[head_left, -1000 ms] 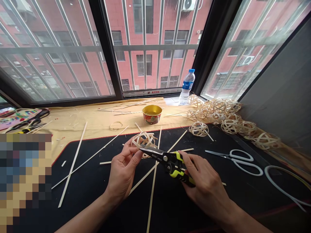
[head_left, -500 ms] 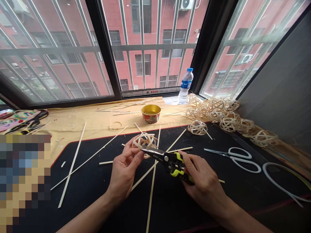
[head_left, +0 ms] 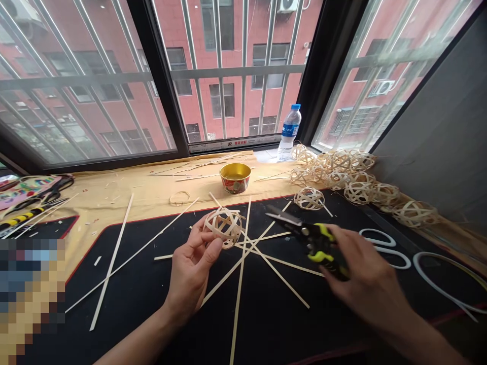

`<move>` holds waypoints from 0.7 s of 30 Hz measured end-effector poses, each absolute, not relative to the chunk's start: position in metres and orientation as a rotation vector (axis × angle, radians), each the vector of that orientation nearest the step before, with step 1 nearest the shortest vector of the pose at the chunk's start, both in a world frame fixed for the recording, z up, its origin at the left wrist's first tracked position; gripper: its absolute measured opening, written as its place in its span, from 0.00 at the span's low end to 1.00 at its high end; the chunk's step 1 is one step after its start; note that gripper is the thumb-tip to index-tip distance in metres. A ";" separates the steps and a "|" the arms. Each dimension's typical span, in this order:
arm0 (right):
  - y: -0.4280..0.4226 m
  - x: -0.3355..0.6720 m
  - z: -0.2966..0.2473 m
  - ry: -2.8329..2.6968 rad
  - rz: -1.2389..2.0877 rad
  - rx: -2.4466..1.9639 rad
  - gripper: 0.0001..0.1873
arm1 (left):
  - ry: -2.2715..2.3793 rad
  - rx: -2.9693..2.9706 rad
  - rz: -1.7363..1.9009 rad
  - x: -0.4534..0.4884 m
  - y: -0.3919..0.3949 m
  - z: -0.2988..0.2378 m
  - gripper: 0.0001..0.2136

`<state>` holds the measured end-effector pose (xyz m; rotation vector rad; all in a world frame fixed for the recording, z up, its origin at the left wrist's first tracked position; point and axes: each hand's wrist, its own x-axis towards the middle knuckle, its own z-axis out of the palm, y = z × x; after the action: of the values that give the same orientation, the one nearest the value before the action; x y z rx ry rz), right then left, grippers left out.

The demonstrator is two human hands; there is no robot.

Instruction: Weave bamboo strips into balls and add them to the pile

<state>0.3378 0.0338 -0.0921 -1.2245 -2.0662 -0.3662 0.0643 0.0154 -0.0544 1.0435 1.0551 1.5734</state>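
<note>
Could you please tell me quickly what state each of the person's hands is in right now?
Left hand: closed, holding a woven strip ball in its fingers.
Right hand: closed, holding yellow-and-black snips by the handles.

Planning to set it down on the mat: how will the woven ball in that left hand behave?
The woven bamboo ball seems light for its size, being mostly open gaps between thin strips. Its round shape suggests it could roll a little on the black mat. The open weave would probably give slightly if squeezed.
</note>
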 end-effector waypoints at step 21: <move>0.031 0.354 -0.070 -2.035 -0.170 -1.061 0.09 | 1.176 1.192 1.444 0.070 0.010 -0.059 0.07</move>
<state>0.3536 0.0311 -0.0705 -1.0608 -2.0351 -0.1701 0.0701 0.0101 -0.0588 1.1918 1.1757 1.4437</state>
